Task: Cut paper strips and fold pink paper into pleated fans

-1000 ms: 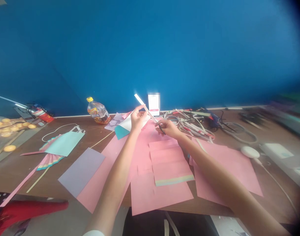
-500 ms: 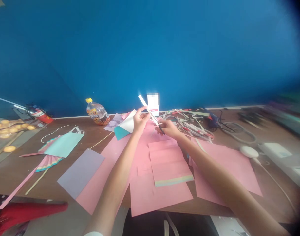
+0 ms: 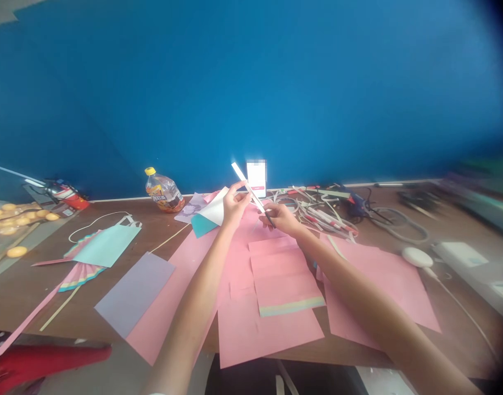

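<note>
Both hands are raised over the far middle of a brown table (image 3: 21, 288). My left hand (image 3: 234, 204) pinches a narrow white paper strip (image 3: 246, 185) that slants up to the left. My right hand (image 3: 279, 217) is closed on the strip's lower end, with a thin dark tool I cannot make out between its fingers. Below the hands lie several pink paper sheets (image 3: 260, 323), with a folded pink piece (image 3: 282, 277) edged in pale green on top.
A teal and white folded paper (image 3: 208, 216), a lilac sheet (image 3: 136, 291), a light blue sheet (image 3: 107, 244) and a pleated fan (image 3: 80, 273) lie left. A bottle (image 3: 165, 192) lies by the blue wall. Cables and strips (image 3: 329, 211), a white mouse (image 3: 418, 256) sit right.
The hands and the strip have shifted slightly; the strip's top end has moved a little right and lower. Both grips are unchanged.
</note>
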The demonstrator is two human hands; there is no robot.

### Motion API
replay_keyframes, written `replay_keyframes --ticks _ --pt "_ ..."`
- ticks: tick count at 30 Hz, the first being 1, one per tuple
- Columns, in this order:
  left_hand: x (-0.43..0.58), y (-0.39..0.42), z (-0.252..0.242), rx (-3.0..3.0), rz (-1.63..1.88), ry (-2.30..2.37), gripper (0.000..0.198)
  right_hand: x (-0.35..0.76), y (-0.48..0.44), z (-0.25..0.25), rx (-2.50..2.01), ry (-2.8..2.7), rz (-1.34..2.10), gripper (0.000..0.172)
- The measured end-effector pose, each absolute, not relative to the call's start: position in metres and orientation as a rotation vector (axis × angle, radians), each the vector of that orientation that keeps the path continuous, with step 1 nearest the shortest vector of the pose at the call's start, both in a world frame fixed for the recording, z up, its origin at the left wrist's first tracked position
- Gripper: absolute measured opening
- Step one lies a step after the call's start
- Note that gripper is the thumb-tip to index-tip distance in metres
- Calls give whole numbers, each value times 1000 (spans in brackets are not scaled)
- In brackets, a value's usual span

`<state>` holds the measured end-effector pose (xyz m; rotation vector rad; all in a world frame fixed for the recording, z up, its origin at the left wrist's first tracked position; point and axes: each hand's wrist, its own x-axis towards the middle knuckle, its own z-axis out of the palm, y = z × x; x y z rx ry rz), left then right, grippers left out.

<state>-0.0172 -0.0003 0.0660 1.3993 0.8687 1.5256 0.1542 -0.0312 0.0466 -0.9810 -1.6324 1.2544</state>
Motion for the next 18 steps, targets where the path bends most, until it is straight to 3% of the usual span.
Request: replay_keyframes --ticks 18 --pt "-17 -2 66 1398 1509 858 62 151 -32 42 -966 -1631 1224 25"
